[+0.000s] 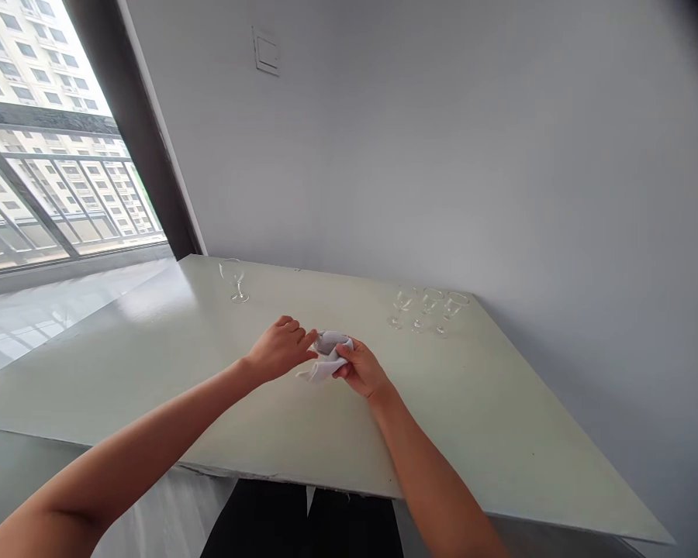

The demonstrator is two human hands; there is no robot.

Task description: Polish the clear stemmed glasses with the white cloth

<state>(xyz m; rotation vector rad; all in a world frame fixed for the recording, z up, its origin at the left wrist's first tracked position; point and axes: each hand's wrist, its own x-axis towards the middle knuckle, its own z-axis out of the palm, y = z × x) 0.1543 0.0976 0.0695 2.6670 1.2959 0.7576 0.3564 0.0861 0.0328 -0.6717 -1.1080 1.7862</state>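
Note:
A white cloth (321, 372) is bunched in my right hand (361, 367), its thumb on top and a loose corner hanging to the left. Wrapped by the cloth is a rounded, see-through shape that looks like the bowl of a wine glass (333, 342). My left hand (284, 346) is at the left side of that glass with its fingers curled; its stem and foot are hidden. Both hands are above the middle of the pale table.
One clear stemmed glass (236, 283) stands upright at the table's back left. Three more stemmed glasses (430, 304) stand close together at the back right. The pale table (477, 434) meets the grey wall (500, 155) behind. A window with a railing (75, 194) lies to the left.

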